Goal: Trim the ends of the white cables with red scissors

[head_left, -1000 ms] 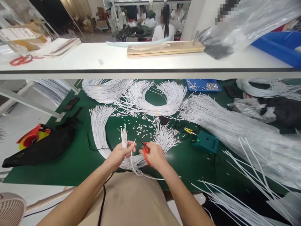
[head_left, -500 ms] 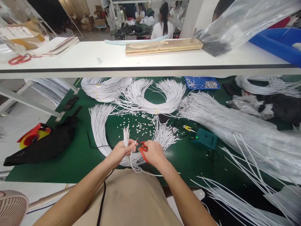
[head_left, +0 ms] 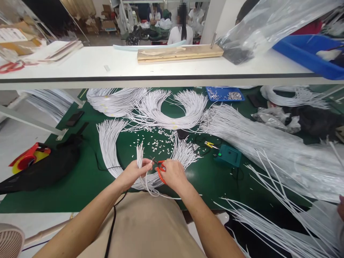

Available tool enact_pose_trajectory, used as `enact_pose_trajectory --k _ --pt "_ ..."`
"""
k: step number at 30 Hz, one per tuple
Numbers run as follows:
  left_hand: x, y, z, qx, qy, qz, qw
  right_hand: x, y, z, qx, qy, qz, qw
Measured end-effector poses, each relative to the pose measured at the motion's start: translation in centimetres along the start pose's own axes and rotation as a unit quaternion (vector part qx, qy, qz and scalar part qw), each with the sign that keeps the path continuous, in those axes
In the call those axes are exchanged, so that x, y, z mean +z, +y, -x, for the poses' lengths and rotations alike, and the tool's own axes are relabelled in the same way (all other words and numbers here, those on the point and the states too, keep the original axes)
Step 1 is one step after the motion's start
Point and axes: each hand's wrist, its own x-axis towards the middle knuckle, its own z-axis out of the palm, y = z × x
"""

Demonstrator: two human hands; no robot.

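green tabletop [head_left: 83, 184] below, red-handled cutters [head_left: 160, 175] sit within the right hand [head_left: 174, 173].

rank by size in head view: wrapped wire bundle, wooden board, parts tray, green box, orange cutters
Wrapped wire bundle
Wooden board
Parts tray and green box: too alike to rank
Orange cutters, partly hidden by the right hand

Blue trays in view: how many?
2: one tray on the green table, another tray on the white shelf at right, cut off by the frame. More may be hidden.
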Motion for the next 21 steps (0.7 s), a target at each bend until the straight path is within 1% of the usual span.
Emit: enact_pose_trajectory --k 2,4,8,12,15,17,18,19,21 --pt "0.2 -0.1 -0.1 0.005 0.043 -0.004 0.999 0.1 0.0 0.2 0.021 -0.005 -0.012 1.0" --pt "0.5 -0.2 -0.2 0.012 0.066 -0.016 0.998 0.1 0.0 0.4 0.033 -0.002 -0.018 0.999" --pt "0.8 -0.1 -0.1 0.026 0.06 -0.06 0.996 0.2 -0.2 0.6 0.028 0.013 -0.013 0.999" --pt "0.7 -0.1 0.0 0.047 0.06 -0.111 0.991 0.4 -0.2 0.8 0.023 0.024 -0.005 0.999" --pt "0.7 -0.1 0.2 0.05 0.064 -0.121 0.989 0.6 0.3 0.9 0.027 0.034 -0.03 0.999" --pt "0.9 0.1 0.3 0.045 0.063 -0.125 0.989 0.6 0.8 0.8 0.031 0.046 -0.091 0.994" --pt "1.0 0.2 0.3 0.043 0.063 -0.131 0.989 0.6 1.0 0.7 0.036 0.055 -0.14 0.988" --pt "1.1 0.3 0.4 0.043 0.061 -0.138 0.988 0.6 1.2 0.4 0.04 0.064 -0.202 0.977" --pt "1.3 0.5 0.5 0.047 0.053 -0.152 0.986 0.6 1.2 0.0 0.046 0.079 -0.338 0.937"
